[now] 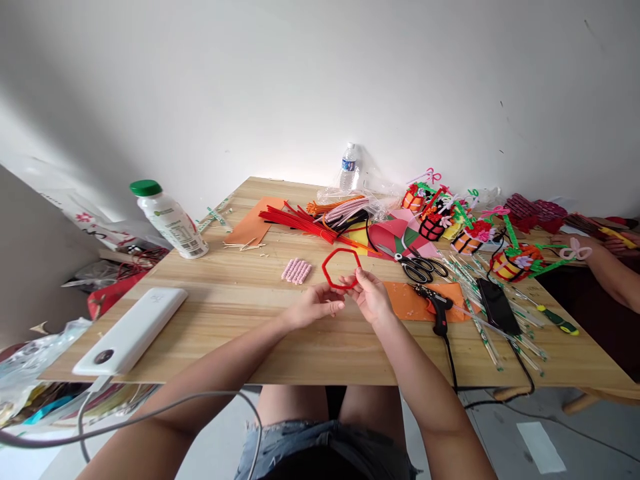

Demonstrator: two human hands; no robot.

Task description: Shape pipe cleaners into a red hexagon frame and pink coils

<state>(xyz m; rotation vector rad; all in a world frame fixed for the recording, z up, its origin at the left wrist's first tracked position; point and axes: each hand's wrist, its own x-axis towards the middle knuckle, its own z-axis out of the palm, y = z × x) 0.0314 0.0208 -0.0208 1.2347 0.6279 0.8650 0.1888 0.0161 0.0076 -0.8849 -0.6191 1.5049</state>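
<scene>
- A white, rounded rectangular power bank point(135, 333) lies at the table's left end, a grey cable at its near end.
- Beyond it stands a white plastic bottle with a green cap point(173, 220).
- A flat orange paper sheet point(250, 225) lies farther back, small pale sticks at its near edge.
- A small ridged pink block point(297, 271) rests on the bare wood, just left of the hands.
- Behind that is a spread bundle of red fuzzy stems point(300, 222).
- The left hand point(315, 305) has its thumb slightly apart from its fingers, whose tips are at the lower edge of a red, fuzzy, six-sided ring point(324, 268); I cannot tell whether they grip it.
- The ring is held up in front of the person, above the table.
- The right hand point(371, 293) has thumb and fingers pinched on the ring's lower right part.
- Right of it lie black-handled scissors point(417, 270), then a black glue gun point(440, 310) on orange paper.
- Farther right are a black phone point(499, 307) on striped wrapped sticks and a green-and-yellow-handled screwdriver point(557, 321).
- Another person's forearm point(613, 267) reaches in at the far right.
</scene>
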